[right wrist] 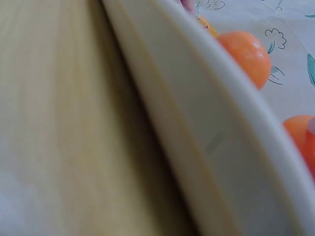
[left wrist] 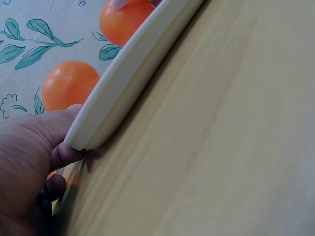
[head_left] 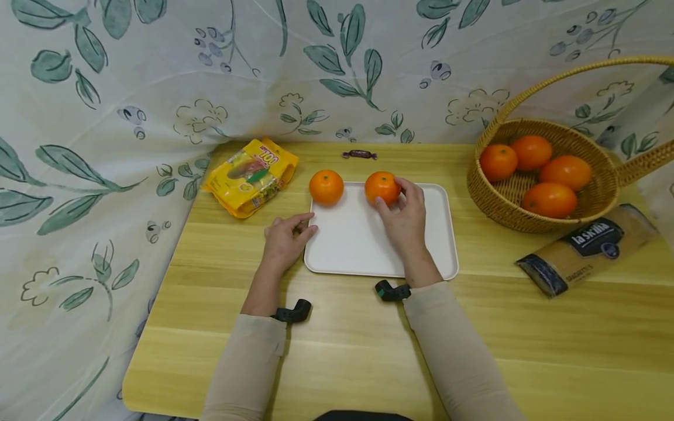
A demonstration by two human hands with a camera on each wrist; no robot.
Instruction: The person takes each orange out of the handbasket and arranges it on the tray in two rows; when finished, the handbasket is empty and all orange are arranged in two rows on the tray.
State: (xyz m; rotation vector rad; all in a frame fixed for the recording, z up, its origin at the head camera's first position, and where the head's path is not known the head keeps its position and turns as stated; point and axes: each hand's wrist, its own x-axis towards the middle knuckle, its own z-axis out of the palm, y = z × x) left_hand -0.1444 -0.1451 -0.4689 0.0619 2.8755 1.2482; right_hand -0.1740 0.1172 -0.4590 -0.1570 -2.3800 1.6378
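Observation:
A white rectangular tray (head_left: 347, 245) lies on the wooden table with two oranges at its back edge. My right hand (head_left: 408, 219) reaches over the tray and holds the right orange (head_left: 381, 187) between thumb and fingers. The left orange (head_left: 326, 187) sits at the tray's back left corner, untouched. At the tray's left side my left hand (head_left: 284, 240) pinches the rim; in the left wrist view its thumb is at the top of the tray edge (left wrist: 110, 98) and a finger is below. The right wrist view shows mostly the tray's side (right wrist: 197, 118) and part of both oranges.
A wicker basket (head_left: 487, 204) with several oranges stands at the right. Before it lies a spaghetti pack (head_left: 590, 251). A yellow candy bag (head_left: 253, 175) lies at the back left, and a small wrapped candy (head_left: 360, 154) behind the tray. A patterned cloth (head_left: 274, 70) hangs behind the table.

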